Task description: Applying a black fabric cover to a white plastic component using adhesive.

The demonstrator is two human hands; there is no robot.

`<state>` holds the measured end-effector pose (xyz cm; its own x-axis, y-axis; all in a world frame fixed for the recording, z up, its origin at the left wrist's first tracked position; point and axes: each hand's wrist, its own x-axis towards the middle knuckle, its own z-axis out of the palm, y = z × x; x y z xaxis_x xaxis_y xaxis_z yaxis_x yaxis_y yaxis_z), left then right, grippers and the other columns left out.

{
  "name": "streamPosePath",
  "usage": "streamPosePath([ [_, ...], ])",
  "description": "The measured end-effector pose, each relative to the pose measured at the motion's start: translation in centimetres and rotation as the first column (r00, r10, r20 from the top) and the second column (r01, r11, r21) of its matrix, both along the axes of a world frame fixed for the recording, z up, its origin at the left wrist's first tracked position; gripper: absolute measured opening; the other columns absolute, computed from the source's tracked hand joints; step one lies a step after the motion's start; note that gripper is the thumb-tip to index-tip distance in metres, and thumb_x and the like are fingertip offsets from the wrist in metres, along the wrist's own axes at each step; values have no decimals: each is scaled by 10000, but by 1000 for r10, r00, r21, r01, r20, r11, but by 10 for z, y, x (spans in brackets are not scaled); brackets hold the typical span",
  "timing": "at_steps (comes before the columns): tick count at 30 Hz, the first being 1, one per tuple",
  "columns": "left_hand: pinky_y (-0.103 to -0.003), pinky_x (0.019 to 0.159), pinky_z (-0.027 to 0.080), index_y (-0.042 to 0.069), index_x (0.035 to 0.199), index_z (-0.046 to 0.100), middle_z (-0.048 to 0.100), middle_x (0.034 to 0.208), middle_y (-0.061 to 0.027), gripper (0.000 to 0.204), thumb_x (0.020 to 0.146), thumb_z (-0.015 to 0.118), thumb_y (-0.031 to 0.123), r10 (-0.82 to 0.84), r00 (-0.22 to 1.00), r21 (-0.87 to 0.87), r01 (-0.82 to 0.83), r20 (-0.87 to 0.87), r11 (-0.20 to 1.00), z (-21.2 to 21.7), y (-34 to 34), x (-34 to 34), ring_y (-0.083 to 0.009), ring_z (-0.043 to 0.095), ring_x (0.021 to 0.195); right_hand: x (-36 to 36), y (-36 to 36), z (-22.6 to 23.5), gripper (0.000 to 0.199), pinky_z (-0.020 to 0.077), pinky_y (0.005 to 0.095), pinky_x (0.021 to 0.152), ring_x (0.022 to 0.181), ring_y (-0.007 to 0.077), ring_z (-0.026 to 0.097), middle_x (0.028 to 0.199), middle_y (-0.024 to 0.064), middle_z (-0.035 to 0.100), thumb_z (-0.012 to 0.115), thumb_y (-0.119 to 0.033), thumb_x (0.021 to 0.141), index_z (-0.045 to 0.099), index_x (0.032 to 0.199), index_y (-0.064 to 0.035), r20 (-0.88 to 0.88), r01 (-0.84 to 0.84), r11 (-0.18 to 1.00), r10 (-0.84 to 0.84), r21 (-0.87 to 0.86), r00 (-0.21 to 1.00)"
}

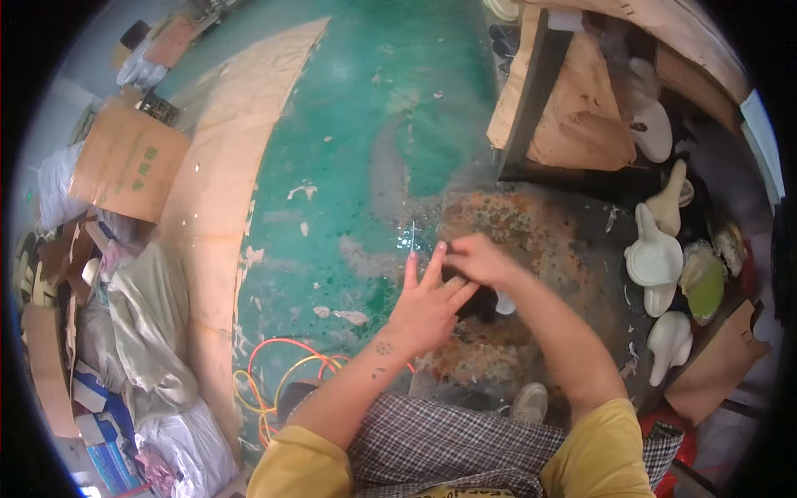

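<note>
My left hand [427, 309] is in the middle of the view, back up, with two fingers stretched out and apart. A thin pale upright line shows just beyond one fingertip; I cannot tell whether it is a thread or a glint on the floor. Against the left hand's fingers, my right hand [481, 261] is closed in a pinch. What it holds, if anything, is hidden. Below the hands sits a dark object [480, 309], mostly covered, with a small whitish piece [504, 304] beside it.
Pale saddle-shaped pieces [654, 259] lie at the right, near a cardboard sheet [716, 365]. A dark table leg [531, 100] stands ahead. Orange and yellow hoses [270, 383] coil on the green floor. Cardboard boxes [129, 162] and bags [149, 307] are piled left.
</note>
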<state>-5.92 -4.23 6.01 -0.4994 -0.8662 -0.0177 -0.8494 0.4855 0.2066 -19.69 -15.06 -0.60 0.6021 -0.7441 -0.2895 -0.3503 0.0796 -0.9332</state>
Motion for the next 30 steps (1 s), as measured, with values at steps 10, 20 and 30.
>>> streamPosePath([
  [10,-651,1025,75,179,1188,540,552,1147,-52,496,707,656,210,-89,994,84,84,63,993,7,1,-3,-398,113,1344,-3,34,18,181,435,338,587,599,209,540,643,98,571,638,-182,777,622,804,-4,-8,57,996,-58,-73,998],
  [20,-626,1033,122,126,1241,496,405,1342,-61,549,731,659,246,-15,999,195,6,43,981,-2,5,23,-380,186,1327,-64,-3,23,177,461,388,659,764,296,588,745,158,606,612,-189,753,643,798,-21,-464,-366,921,269,-131,844],
  [30,-638,1031,101,164,1236,506,310,1411,-28,524,746,651,281,-69,994,203,52,79,978,-15,4,14,-374,105,1350,-90,-4,-21,166,464,314,588,609,169,570,712,98,605,645,-138,739,603,710,20,-367,-83,996,72,-14,928],
])
